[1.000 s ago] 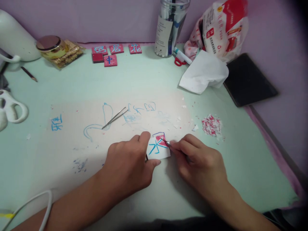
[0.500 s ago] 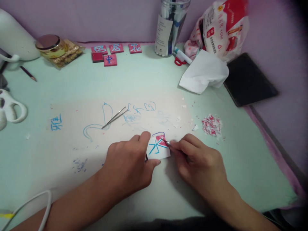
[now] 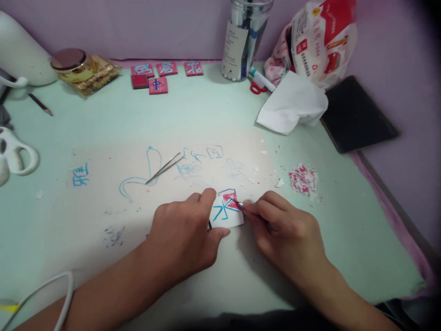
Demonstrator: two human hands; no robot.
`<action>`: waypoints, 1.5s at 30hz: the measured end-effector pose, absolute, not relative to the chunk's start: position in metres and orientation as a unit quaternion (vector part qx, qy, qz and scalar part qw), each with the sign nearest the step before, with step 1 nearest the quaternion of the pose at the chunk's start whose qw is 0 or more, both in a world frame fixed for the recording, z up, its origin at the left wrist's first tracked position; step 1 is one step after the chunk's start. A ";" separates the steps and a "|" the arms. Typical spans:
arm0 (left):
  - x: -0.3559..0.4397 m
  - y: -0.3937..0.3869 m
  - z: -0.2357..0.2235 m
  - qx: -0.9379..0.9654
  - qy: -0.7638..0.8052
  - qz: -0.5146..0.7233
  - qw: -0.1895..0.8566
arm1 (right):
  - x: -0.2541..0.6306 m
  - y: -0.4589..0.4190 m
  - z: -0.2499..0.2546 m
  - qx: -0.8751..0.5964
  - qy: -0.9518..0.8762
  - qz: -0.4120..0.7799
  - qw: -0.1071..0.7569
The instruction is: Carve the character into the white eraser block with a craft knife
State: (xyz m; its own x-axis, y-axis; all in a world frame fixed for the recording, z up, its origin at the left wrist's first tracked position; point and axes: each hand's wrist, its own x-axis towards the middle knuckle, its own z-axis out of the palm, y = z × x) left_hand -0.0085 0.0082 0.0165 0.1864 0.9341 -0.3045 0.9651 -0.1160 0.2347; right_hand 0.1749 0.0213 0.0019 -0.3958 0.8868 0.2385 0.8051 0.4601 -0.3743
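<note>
A small square tile [image 3: 233,221] lies near the table's middle, its white face marked with blue strokes and one corner cut back to red. My left hand [image 3: 191,227] is closed on its left side, fingers at the upper edge and thumb along the lower. In a pinch, my right hand [image 3: 284,225] grips a slim craft knife [image 3: 240,205]; most of its handle is hidden by the fingers. The blade tip rests on the red corner. Metal tweezers [image 3: 163,168] lie beyond my left hand.
A heap of red and white shavings [image 3: 303,179] sits to the right. Red tiles [image 3: 158,86] with characters lie at the back, near a jar of pens [image 3: 235,50]. Crumpled tissue [image 3: 292,103], a black tablet [image 3: 360,115] and white-handled scissors [image 3: 20,154] flank the work area. A white cable [image 3: 71,289] crosses my left forearm.
Both hands keep almost the same pose, and the tile stays where it was. The knife tip remains at the red corner with barely visible movement.
</note>
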 end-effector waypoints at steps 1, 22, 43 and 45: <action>-0.009 0.008 0.016 0.745 0.638 -0.040 0.190 | 0.175 0.021 0.002 -0.509 -0.830 0.099 0.204; -0.010 0.008 0.018 0.743 0.639 -0.041 0.195 | 0.168 0.024 0.007 -0.497 -0.856 -0.029 0.138; -0.002 0.007 0.022 0.729 0.655 -0.066 0.186 | 0.182 0.019 0.008 -0.507 -0.851 0.046 0.129; -0.003 0.006 0.020 0.729 0.657 -0.062 0.180 | 0.187 0.022 0.009 -0.508 -0.844 0.111 0.133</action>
State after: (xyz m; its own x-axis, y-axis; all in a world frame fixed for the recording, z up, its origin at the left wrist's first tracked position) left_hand -0.0031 0.0063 0.0198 0.1279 0.9361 -0.3275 0.9808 -0.0705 0.1816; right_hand 0.1874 0.0223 0.0094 -0.4494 0.8864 0.1115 0.8271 0.4599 -0.3231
